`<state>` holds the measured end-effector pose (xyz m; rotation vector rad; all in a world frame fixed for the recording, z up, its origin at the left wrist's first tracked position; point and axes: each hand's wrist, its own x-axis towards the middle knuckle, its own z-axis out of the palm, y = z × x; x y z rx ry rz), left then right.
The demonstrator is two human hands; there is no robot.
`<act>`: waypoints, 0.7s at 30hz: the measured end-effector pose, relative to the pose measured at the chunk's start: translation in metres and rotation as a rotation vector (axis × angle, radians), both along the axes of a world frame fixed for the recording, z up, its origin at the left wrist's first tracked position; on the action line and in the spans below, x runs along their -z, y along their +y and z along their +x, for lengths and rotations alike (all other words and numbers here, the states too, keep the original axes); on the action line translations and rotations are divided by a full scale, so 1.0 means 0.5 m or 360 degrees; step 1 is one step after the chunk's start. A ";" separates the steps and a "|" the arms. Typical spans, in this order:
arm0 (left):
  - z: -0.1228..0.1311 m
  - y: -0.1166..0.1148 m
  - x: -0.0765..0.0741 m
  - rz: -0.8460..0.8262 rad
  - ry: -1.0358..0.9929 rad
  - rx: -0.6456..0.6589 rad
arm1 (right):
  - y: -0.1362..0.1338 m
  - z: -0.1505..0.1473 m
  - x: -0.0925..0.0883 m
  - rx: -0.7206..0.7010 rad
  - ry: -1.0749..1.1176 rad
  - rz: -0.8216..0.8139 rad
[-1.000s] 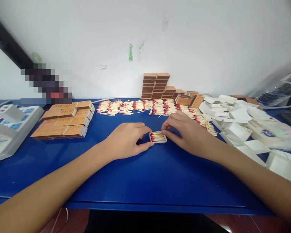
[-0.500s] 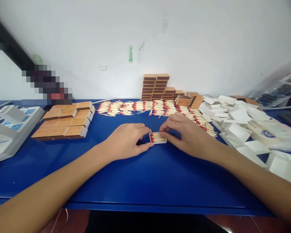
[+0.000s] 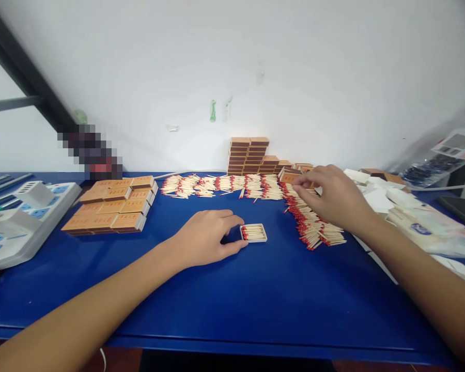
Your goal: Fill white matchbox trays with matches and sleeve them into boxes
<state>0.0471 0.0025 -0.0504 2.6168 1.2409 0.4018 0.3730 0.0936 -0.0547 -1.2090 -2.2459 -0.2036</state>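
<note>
A small white tray [image 3: 265, 239] filled with red-tipped matches [image 3: 252, 232] lies on the blue table. My left hand [image 3: 207, 237] holds its left end between thumb and fingers. Farther right, my right hand [image 3: 329, 196] hovers over the right part of the loose match pile [image 3: 312, 227], its thumb and index fingertip close together; whether a match is between them is too small to tell. Behind that hand, a few orange matchboxes [image 3: 289, 174] stand near the wall. More loose matches [image 3: 232, 183] run in a band behind the tray.
Orange matchboxes [image 3: 114, 206] are stacked at the left, beside a white power strip [image 3: 42, 222]. A taller matchbox stack [image 3: 248, 155] stands against the wall. White empty trays [image 3: 375, 199] and a plastic packet [image 3: 430, 227] lie at the right. The table's front edge [image 3: 217, 346] runs below.
My right hand has left the white tray and moved right and back to the match pile. My left hand stays at the tray. The camera view has tilted up slightly.
</note>
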 end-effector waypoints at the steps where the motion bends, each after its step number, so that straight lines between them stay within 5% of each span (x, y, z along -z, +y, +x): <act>1: 0.000 -0.001 -0.001 -0.0004 0.0003 -0.0001 | 0.012 0.016 0.000 0.0140 -0.0020 0.0047; 9: 0.000 -0.005 -0.001 0.0001 0.0003 0.0019 | 0.047 0.055 0.005 0.0839 -0.0117 -0.0024; 21: 0.002 -0.004 -0.002 -0.0022 0.0006 0.0020 | 0.059 0.045 0.012 0.1072 -0.0168 -0.0318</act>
